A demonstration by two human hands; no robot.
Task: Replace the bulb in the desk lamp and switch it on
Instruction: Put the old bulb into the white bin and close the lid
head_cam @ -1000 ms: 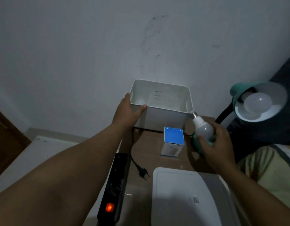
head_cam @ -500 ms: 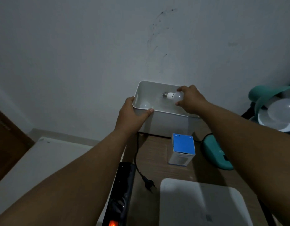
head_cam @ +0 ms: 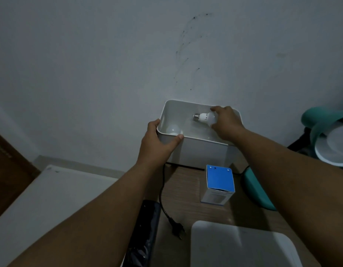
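Observation:
A white bulb (head_cam: 205, 119) with a metal screw base lies sideways inside the white plastic bin (head_cam: 201, 149) against the wall. My right hand (head_cam: 225, 122) grips its glass end from the right. My left hand (head_cam: 157, 141) holds the bin's near left corner, thumb over the rim. Another white bulb (head_cam: 173, 130) rests in the bin's left corner. The teal desk lamp (head_cam: 332, 139) stands at the right edge, its shade facing me with a bulb in it. The lamp's teal base (head_cam: 255, 189) is partly behind my right forearm.
A blue-topped bulb box (head_cam: 218, 182) stands on the wooden table (head_cam: 184, 189) in front of the bin. A loose black plug (head_cam: 176, 230) and its cord lie beside a black power strip (head_cam: 145, 234). A white lid (head_cam: 242, 245) lies at the near edge.
My right hand carried the bulb from near the lamp into the bin and has lowered it slightly since. My left hand stayed on the bin's corner. The view shifted left.

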